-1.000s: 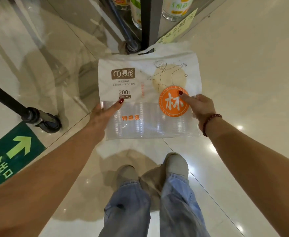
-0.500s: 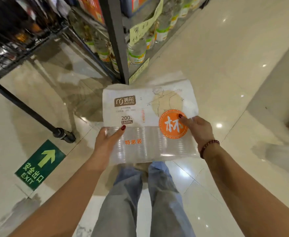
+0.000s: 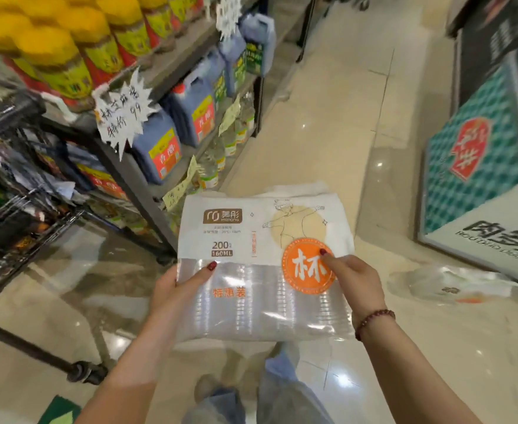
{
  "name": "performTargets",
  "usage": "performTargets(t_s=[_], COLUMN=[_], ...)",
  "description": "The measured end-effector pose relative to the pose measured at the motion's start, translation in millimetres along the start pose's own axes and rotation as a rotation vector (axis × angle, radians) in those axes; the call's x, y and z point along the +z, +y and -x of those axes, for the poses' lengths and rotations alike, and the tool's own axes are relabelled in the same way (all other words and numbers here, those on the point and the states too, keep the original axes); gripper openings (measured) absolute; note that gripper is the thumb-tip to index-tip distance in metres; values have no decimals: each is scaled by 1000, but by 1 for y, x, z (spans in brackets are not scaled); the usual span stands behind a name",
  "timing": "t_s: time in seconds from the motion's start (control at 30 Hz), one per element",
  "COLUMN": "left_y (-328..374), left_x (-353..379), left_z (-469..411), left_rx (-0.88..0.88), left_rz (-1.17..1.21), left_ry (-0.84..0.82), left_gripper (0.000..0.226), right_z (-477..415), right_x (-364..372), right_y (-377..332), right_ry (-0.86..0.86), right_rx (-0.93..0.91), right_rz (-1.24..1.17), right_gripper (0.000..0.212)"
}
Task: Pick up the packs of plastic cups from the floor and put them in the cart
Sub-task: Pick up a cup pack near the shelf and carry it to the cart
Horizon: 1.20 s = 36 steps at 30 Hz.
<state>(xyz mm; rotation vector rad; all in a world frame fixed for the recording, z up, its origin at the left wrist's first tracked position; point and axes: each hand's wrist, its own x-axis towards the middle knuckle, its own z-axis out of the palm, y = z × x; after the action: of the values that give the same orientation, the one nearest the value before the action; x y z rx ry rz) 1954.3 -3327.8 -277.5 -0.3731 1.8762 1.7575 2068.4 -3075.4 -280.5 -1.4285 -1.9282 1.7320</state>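
Over the floor, our left hand and right hand pinch the likely light, slippery cup pack by its sides.

Store shelf: dark metal frame, left of aisle, running away from the viewer.
Top tier: jars with yellow lids, red and yellow labels, packed close.
Middle tier: blue jugs with red-and-yellow labels, set in a row.
Bottom tier: clear bottles, upright.
Starburst price card: white, handwritten, hung on the shelf edge above the jugs.
Yellow paper tags: handwritten, on the lower shelf edges.
Floor: glossy beige tile, reflecting lights.
Display cabinet: right side, teal check pattern, red emblem.
Green floor sticker: bottom-left, partly cut off.
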Motion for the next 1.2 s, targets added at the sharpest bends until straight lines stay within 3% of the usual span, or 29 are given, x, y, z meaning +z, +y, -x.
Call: performTargets(t_s=[0.17,0.33,0.5,0.67,0.73,0.87,1.2], left_y=[49,77,111,147,160,193,313], left_x=[62,120,170,213,233,277,383], left_z=[-5,-24,-42,-87,-115,-185,-333], left_rx=[65,92,140,188,203,194,231], left_rz=[-84,-126,-135,-144,-156,-159,-135], left_ry=[-36,-75,-119,-184,-203,-248,-343], left_gripper=[9,24,11,15,22,54,22], right_z=[-24,-63,-106,-159,-185,-252,-414], right_x=[-48,-86,-107,-113,-115,-115,-97], right_y=[-23,-42,-69,-101,-118,-159,-273], right_ry=[57,81,94,134,149,192,322], right_rx=[-10,-57,-60,-54,-63,-108,-55], right_rz=[-80,-161,-181,-195,-212,-249,-178], right_gripper=[46,40,39,54,61,49,38])
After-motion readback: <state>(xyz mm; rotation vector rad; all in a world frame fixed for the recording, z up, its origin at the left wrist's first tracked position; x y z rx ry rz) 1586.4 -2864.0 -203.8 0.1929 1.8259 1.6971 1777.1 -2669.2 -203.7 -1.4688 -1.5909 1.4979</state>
